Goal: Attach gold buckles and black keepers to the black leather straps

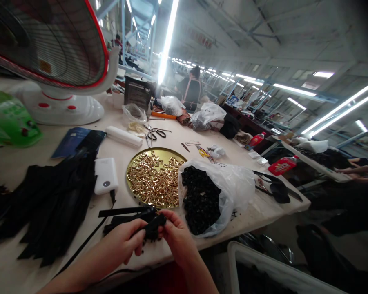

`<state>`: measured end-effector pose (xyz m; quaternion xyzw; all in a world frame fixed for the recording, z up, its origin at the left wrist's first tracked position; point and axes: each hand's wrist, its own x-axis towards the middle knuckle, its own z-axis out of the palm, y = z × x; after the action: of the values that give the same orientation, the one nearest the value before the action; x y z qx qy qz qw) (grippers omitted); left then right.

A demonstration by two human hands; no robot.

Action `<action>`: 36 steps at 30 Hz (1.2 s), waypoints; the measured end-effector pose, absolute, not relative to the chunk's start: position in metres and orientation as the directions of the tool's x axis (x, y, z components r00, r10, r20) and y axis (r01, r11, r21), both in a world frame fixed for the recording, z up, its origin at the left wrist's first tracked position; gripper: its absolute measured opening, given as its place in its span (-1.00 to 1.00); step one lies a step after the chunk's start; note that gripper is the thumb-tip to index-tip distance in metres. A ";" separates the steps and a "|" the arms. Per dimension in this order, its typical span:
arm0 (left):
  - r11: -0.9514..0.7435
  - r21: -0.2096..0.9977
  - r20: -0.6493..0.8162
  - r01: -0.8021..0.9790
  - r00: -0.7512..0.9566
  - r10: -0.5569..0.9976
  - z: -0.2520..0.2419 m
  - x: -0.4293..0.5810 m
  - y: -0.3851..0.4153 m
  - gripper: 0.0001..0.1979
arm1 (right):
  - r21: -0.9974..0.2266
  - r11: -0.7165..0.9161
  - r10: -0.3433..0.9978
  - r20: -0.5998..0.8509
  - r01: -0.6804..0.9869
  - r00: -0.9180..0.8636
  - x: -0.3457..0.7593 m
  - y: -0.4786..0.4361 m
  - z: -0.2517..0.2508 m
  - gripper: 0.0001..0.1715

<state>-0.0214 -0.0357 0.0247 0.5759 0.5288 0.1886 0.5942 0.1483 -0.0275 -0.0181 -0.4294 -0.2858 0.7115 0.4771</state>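
Between my hands, near the table's front edge, is a black strap (155, 223). My left hand (127, 241) is closed on it from the left, while the fingers of my right hand (177, 232) pinch its right end. More black straps (122, 212) lie just behind my left hand. Past them stands a round gold tray (129, 190) heaped with small gold buckles (155, 179). To the right, a clear plastic bag (233, 183) gapes open, full of small black pieces (200, 200). Whether a buckle sits in my fingers is hidden.
A large pile of black straps (58, 200) covers the left side, beside a white power bank (105, 175) with a cable. A white fan (64, 108) and green bottle (10, 118) stand behind. Scissors (155, 132) lie beyond the tray. A white bin (233, 261) is below the right edge.
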 end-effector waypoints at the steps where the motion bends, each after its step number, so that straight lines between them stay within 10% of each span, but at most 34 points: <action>1: 0.229 0.882 -0.388 0.412 0.358 0.849 0.023 -0.022 -0.037 -0.72 | -0.800 -0.405 0.914 -0.362 -0.442 -0.184 0.147 -0.028 -0.018 -0.65; 12: 0.067 0.832 -0.331 0.550 0.398 0.856 0.020 -0.020 -0.037 -0.68 | -0.920 -0.311 0.946 -0.275 -0.239 -0.172 0.142 -0.038 -0.023 -0.67; 18: -0.110 0.656 -0.274 0.747 0.372 0.887 0.022 -0.019 -0.037 -0.70 | -0.988 0.001 0.985 -0.026 0.153 -0.172 0.138 -0.047 -0.026 -0.75; 25: -0.043 0.726 -0.312 0.686 0.386 0.868 0.019 -0.024 -0.041 -0.73 | -0.955 -0.281 0.953 -0.265 -0.094 -0.149 0.145 -0.038 -0.024 -0.81; 36: 0.051 0.803 -0.332 0.593 0.374 0.866 0.013 -0.028 -0.044 -0.77 | -0.919 -0.292 0.949 -0.243 -0.266 -0.202 0.120 -0.043 -0.024 -0.72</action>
<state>-0.0284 -0.0437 0.0130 0.6741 0.5413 0.1413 0.4824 0.1202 -0.0426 -0.0244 -0.4412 -0.3870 0.6717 0.4522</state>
